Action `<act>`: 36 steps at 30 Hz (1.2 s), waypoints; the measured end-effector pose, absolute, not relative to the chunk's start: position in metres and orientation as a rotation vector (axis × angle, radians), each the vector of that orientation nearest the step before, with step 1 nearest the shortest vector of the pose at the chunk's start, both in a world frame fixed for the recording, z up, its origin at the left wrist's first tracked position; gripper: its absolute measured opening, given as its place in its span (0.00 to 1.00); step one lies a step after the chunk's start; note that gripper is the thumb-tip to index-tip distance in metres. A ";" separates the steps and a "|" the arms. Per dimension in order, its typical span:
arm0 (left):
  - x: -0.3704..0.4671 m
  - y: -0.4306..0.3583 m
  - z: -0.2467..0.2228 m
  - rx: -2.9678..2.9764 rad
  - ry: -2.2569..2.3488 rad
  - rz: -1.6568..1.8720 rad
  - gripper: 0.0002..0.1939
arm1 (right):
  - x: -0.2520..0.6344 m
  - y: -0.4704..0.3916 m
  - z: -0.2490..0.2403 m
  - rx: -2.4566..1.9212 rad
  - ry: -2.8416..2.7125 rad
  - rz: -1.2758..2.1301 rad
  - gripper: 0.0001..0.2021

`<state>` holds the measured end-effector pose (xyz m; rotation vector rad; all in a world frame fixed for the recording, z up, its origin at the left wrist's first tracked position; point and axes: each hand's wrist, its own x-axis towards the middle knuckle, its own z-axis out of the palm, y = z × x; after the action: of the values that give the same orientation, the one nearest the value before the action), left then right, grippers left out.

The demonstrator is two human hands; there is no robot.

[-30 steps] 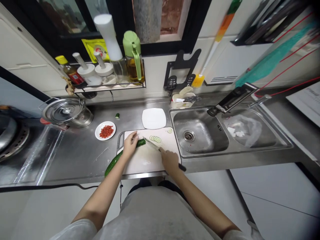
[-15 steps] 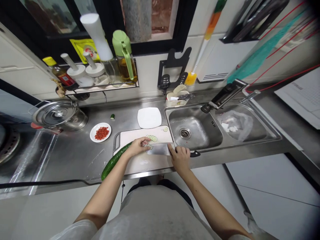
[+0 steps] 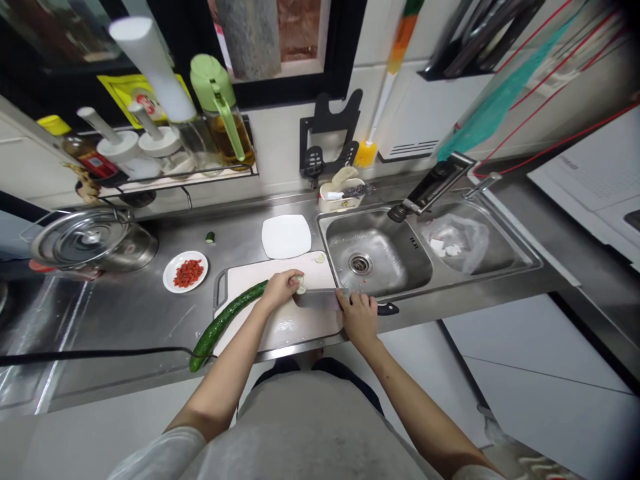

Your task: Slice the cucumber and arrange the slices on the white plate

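Note:
My left hand (image 3: 281,289) is pinched around a small bunch of pale cucumber slices (image 3: 301,285) above the cutting board (image 3: 295,328). My right hand (image 3: 361,315) grips a broad kitchen knife (image 3: 318,299); its blade points left, just below the slices, and the black handle end sticks out past my palm. The long uncut cucumber (image 3: 227,321) runs from beside my left hand down over the board's left edge, its near end on the counter. One single slice (image 3: 319,259) lies apart at the board's top right corner.
Behind the board is a white square plate (image 3: 286,237). To the left are a dish of chopped red pieces (image 3: 169,274), a cucumber end (image 3: 210,237) and a lidded steel pot (image 3: 135,245). The sink (image 3: 395,267) adjoins the board's right side. A black cable (image 3: 125,353) crosses the counter front.
The slices that lay fanned out on the board are now gathered in my left hand's fingers. The knife stays in my right hand, nearly in place. The view has shifted slightly to the right.

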<state>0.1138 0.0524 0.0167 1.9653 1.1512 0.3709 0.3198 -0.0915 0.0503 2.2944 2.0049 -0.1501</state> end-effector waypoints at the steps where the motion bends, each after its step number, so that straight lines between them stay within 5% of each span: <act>1: 0.117 0.055 0.013 1.970 1.164 0.364 0.18 | 0.322 -0.092 0.049 2.294 1.994 -0.157 0.23; 20: 0.124 0.070 0.002 2.316 1.261 0.420 0.10 | 0.342 -0.104 0.042 2.411 1.853 -0.246 0.21; 29: 0.041 0.052 0.011 2.235 1.451 0.733 0.11 | 0.325 -0.090 0.047 2.657 1.834 -0.704 0.15; 36: 0.017 0.037 0.005 2.394 1.265 0.762 0.11 | 0.263 -0.068 0.065 2.402 1.866 -0.912 0.13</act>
<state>0.0173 0.0374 0.0047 2.3935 1.2649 0.7622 0.2628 -0.0683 0.0647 2.4017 1.8655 -0.9119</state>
